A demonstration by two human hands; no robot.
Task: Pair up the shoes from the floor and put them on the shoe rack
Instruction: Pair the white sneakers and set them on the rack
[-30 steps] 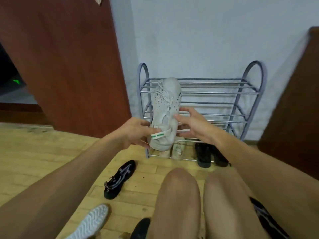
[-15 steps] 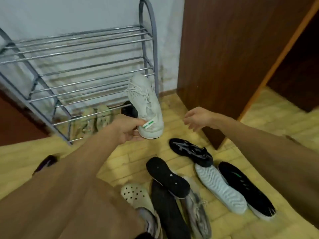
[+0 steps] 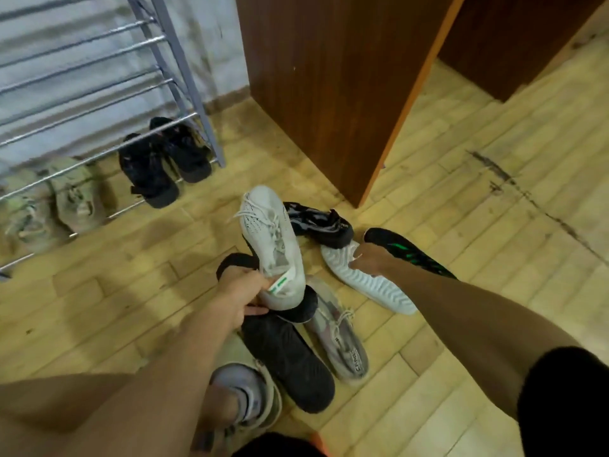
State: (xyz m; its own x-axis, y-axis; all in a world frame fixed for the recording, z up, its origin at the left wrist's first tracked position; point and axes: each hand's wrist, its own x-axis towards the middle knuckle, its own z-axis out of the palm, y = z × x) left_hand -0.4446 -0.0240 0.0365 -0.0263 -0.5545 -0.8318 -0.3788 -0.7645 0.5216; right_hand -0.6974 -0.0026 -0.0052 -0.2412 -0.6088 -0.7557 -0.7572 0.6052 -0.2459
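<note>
Right hand (image 3: 365, 258) lowered onto upturned white shoe (image 3: 379, 288), grip unclear, left hand (image 3: 237, 298) gripping white sneaker (image 3: 270, 235)

1. Pale yellow wood-plank floor (image 3: 494, 324), worn; covers the frame from 3 through 9 o'clock.
2. Dark brown wood-grain cabinet panel (image 3: 329, 77) with orange-brown edge, upright on the floor; 12 o'clock.
3. Second dark brown wooden panel (image 3: 527, 37); 1 o'clock.
4. White painted wall (image 3: 211, 37), scuffed; 11 o'clock.
5. Black scuff streak (image 3: 514, 183) across the planks; 3 o'clock.

blurred, unreadable lettering on grey sneaker (image 3: 339, 338)
</note>
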